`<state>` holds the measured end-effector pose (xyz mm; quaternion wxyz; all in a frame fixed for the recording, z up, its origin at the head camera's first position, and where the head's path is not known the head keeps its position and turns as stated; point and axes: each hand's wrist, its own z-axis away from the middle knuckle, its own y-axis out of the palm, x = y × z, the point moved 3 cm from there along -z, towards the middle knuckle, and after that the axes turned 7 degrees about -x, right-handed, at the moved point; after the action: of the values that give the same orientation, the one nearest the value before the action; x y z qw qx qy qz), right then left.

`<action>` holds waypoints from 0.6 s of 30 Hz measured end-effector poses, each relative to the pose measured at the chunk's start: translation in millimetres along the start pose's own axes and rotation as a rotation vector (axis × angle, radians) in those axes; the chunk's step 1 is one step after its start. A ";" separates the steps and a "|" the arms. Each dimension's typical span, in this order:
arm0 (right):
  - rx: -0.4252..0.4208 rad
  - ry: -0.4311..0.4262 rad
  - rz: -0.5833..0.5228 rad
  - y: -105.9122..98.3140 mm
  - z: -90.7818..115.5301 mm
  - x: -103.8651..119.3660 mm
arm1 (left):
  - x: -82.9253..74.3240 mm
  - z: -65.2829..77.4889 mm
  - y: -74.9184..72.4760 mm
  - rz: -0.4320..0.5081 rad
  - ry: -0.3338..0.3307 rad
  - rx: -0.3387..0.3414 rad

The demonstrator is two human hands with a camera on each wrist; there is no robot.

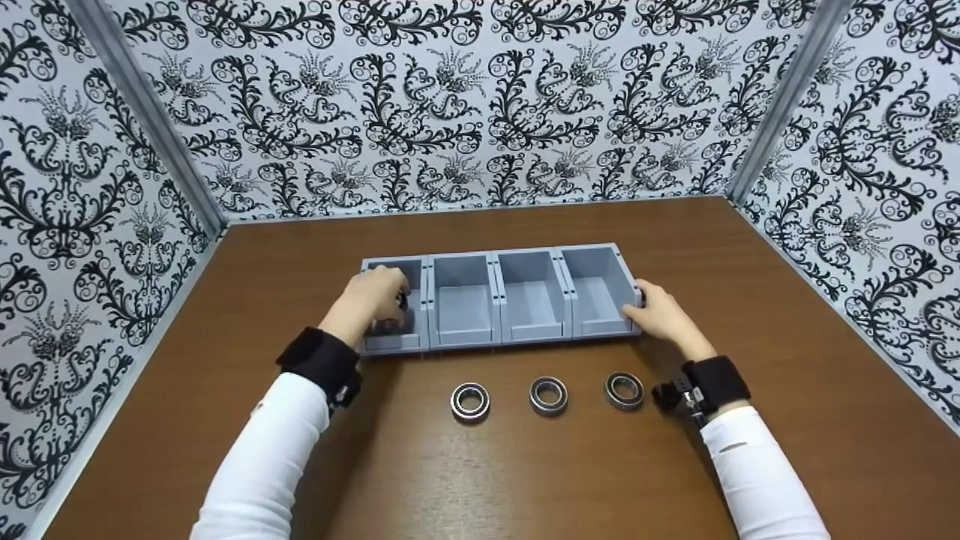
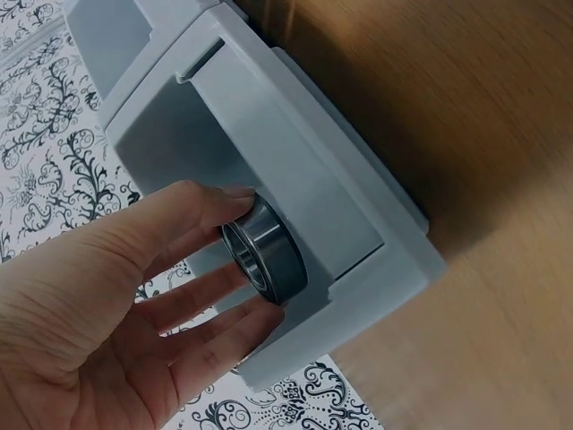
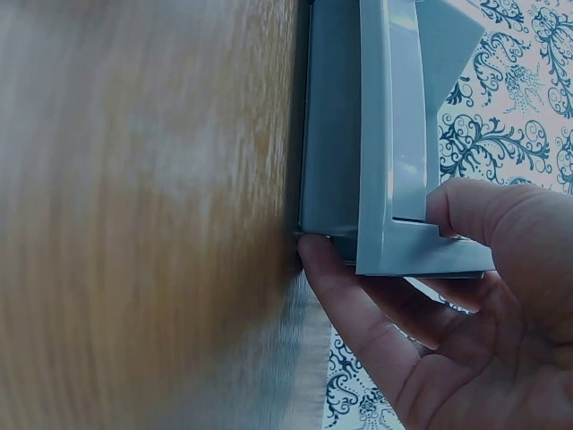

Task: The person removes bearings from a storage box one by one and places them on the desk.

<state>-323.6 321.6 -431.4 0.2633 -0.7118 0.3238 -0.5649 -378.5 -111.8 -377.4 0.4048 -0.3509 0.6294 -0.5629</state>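
Note:
My left hand [image 1: 377,294] reaches into the leftmost compartment of a row of joined grey storage bins [image 1: 460,341]. In the left wrist view it pinches a ball bearing [image 2: 279,255] between thumb and fingers, just inside the bin's low front lip. At the row's other end, my right hand [image 1: 664,311] grips the side wall of the rightmost bin [image 3: 380,255], thumb over the edge and fingers along the outside. On the table in front of the bins lie a left bearing [image 1: 470,403], a middle bearing [image 1: 548,396] and a right bearing [image 1: 624,391].
The bins stand on a brown wooden table [image 1: 465,480]. Behind and at both sides rise panels with a black floral pattern [image 1: 450,112], joined by grey corner posts [image 1: 142,112]. Each wrist wears a black strap [image 1: 319,364] with a small camera.

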 end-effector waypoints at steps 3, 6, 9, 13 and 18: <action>-0.002 -0.001 -0.001 0.1 -0.3 -0.2 | -0.6 0.5 -2.3 0.001 0.006 -0.011; 0.000 -0.003 -0.004 0.1 -0.4 -0.1 | -3.0 1.5 -5.7 0.004 0.017 -0.025; 0.001 -0.003 -0.010 -0.1 -0.5 0.3 | -5.1 1.7 -7.8 0.012 0.025 -0.030; 0.000 -0.004 -0.012 -0.5 0.0 1.3 | -6.3 1.3 -8.7 0.013 0.028 -0.025; -0.005 -0.009 -0.014 -0.8 0.3 2.1 | -7.0 2.0 -11.1 0.013 0.033 -0.032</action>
<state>-322.8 320.5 -429.5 0.2591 -0.7173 0.3190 -0.5626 -373.9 -107.7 -365.7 0.3926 -0.3439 0.6471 -0.5557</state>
